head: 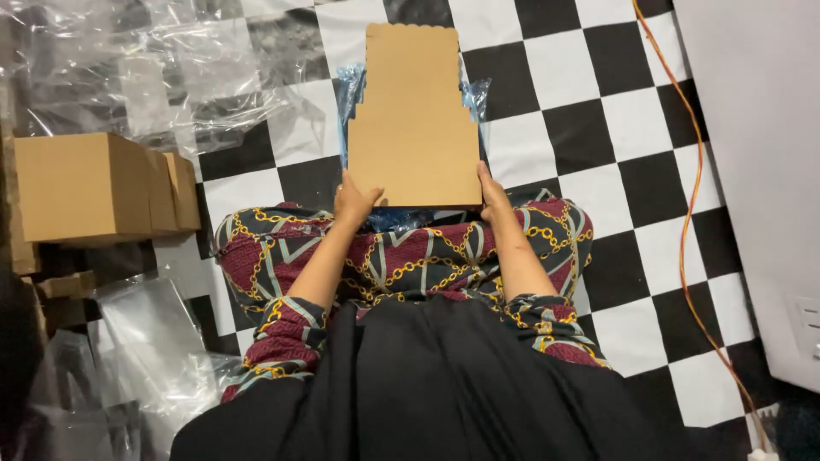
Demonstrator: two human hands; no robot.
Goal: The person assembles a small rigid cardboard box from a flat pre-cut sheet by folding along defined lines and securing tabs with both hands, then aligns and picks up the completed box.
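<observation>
A flat die-cut cardboard box blank (414, 119) lies over the person's lap and the checkered floor covering (589, 111), its long axis running straight away from the body, the scalloped narrow end pointing far and the wide end near the knees; a blue plastic-wrapped item (352, 90) shows beneath it. The left hand (354, 203) grips the near left corner, fingers curled under the edge; the right hand (493, 195) clasps the near right corner; folded cardboard boxes (94, 183) stand well apart on the left, beside clear plastic bags (154, 77).
</observation>
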